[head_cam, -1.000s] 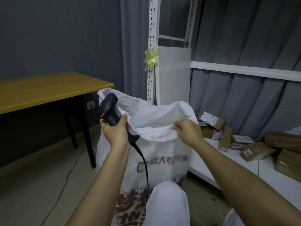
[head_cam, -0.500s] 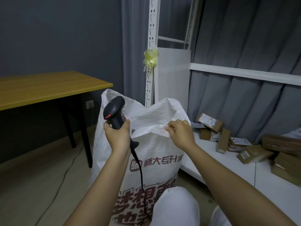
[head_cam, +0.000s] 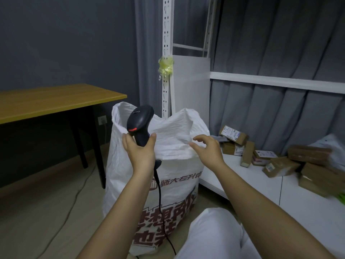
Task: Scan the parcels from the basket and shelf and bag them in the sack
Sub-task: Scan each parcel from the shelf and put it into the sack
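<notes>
Parcels (head_cam: pixel 280 161) lying on shelf (head_cam: pixel 233 176), off to the right of right hand (head_cam: pixel 209 150), fingers (head_cam: pixel 198 139) released over sack (head_cam: pixel 168 165); left hand (head_cam: pixel 140 152) gripping scanner (head_cam: pixel 140 122).

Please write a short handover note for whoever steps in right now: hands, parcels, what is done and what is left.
Left hand grips the scanner over the sack.
Right hand is open at the sack's folded rim, holding nothing.
Parcels lie on the white shelf, right of the sack; no basket is in view.
Done: the sack stands open. Its contents cannot be seen.
Left: scan the shelf parcels and bag them.
</notes>
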